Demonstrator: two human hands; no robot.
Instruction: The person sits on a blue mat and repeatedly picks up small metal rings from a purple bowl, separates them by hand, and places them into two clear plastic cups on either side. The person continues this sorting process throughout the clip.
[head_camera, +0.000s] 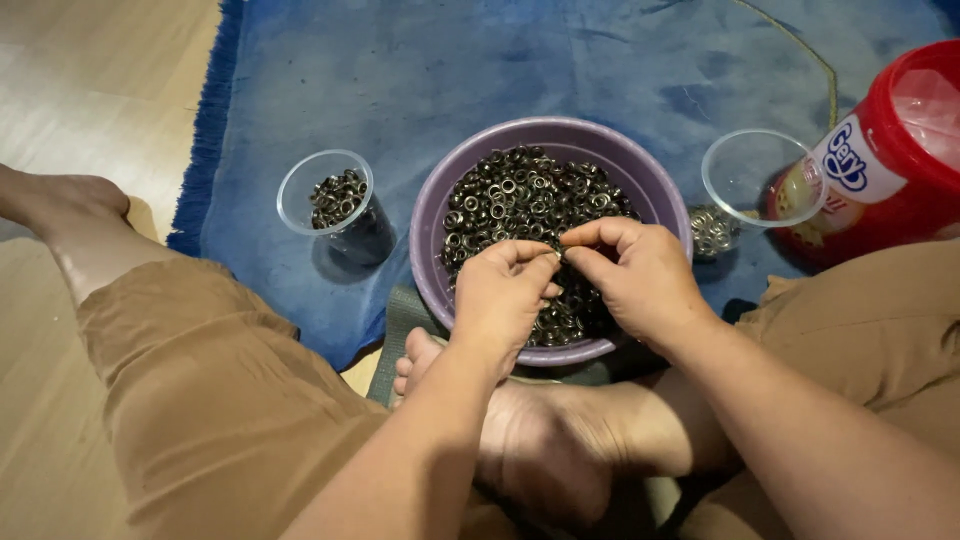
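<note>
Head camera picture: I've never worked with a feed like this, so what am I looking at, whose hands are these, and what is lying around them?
There is no machine here. The single picture comes from a camera worn on a person's head, looking down at their own lap as they sit cross-legged on the floor.

The left hand and right hand meet over a purple bowl full of small dark metal rings. The fingertips of both hands pinch together at one spot; whatever is in that grip is too small to make out, probably one or two rings.

The bowl sits on a blue rug. To its left stands a clear plastic cup with a few rings inside. To its right is a second clear cup, tilted toward the camera, with something shiny at its bottom. Behind that stands a red plastic tub.
</note>
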